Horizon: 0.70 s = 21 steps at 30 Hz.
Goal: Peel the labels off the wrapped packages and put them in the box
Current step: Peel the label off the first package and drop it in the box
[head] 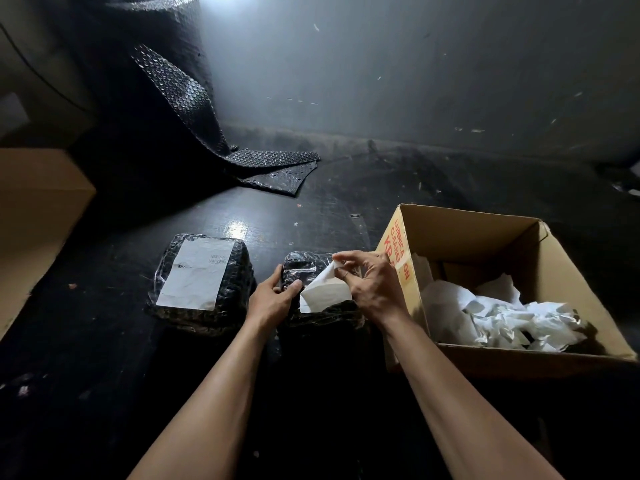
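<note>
**Head view: label half peeled from the nearer package, box to the right**

Head camera looks down on a dark floor (311,209) under dim light. Largest in view, the open cardboard box (519,355) sits at the right, its near-left wall printed in red, a heap of crumpled white peeled labels (502,317) inside. At the left edge stands another cardboard box (38,209), and a roll of black bubble wrap (180,98) trails onto the floor at the back.

Two black wrapped packages lie side by side left of the open box. The left package (204,306) is well clear of both hands; its label (197,271) lies flat on top, long axis running away from the person, tilted slightly right.

The right package (325,317) lies directly under the hands, just beside the box's left wall. The left hand (273,296) reaches in from below, fingers curled over the package's left edge and thumb pressed on top, gripping it. The right hand (370,289) comes across from the right, wrist bent, thumb and forefinger pinching the far corner of the half-peeled label (322,292). That label curls upward off the wrap, its free end raised toward the far side while its near end is on the package.
</note>
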### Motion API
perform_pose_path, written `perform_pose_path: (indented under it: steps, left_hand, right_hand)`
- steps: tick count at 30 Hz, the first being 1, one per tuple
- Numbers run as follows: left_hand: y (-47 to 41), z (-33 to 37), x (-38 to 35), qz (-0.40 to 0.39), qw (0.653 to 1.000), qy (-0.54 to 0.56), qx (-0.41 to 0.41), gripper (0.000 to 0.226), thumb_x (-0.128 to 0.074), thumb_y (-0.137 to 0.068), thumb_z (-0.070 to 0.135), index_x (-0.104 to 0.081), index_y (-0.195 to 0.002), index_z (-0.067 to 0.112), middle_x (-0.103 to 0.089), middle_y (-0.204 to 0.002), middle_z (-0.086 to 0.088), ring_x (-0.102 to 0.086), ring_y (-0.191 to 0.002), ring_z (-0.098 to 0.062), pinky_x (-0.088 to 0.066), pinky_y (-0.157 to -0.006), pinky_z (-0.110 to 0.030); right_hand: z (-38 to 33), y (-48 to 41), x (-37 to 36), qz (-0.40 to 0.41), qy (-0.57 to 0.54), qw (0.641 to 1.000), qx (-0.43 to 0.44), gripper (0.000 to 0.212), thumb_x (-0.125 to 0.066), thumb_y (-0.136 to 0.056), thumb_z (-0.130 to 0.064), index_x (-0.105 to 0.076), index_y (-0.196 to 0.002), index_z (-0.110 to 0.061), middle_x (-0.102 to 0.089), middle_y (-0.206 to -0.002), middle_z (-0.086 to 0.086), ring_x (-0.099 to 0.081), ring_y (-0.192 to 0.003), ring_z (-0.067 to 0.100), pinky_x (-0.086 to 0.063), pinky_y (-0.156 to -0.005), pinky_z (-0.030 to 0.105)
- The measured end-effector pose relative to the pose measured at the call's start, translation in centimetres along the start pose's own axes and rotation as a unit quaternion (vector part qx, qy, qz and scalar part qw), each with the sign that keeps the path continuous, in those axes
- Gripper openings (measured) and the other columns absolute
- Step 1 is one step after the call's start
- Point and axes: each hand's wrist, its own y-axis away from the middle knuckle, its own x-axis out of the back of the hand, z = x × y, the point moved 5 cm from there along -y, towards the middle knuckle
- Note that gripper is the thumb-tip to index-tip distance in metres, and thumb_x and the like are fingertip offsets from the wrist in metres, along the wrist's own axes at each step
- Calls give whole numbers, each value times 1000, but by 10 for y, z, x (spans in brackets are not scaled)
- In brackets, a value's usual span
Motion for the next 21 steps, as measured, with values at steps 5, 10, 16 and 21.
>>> perform_pose_path:
  steps: [5,10,16,21]
  left_hand:
    - [-9,-11,-1,7,1000,17,11,91,-74,-60,69,-40,-143,51,-79,-94,8,-73,-100,-10,-53,-102,-43]
    - [6,-1,0,48,999,-2,2,85,-66,-60,71,-47,-140,51,-78,-99,8,-71,-101,-10,-53,-99,-39]
    - [19,8,6,84,996,-32,-5,81,-61,-63,68,-50,-140,50,-77,-108,6,-69,-108,-17,-51,-96,-34]
    - [23,11,8,103,994,-33,-3,74,-63,-69,63,-51,-141,47,-75,-115,3,-67,-114,-20,-49,-97,-32]
  right_hand:
    - [-6,-3,1,-6,9,1000,4,21,-76,-85,-23,-76,-105,-29,-65,-85,-17,-61,-100,16,-56,-84,32]
    - [-15,5,3,8,19,1000,19,12,-79,-83,-15,-80,-90,-25,-55,-81,-27,-55,-105,14,-51,-90,30]
    - [-26,11,8,10,11,1000,27,13,-79,-82,-13,-81,-93,-19,-52,-80,-23,-52,-103,17,-46,-89,21]
    - [-25,12,11,16,6,1000,23,16,-78,-81,-11,-80,-93,-21,-55,-84,-25,-52,-106,17,-38,-81,1]
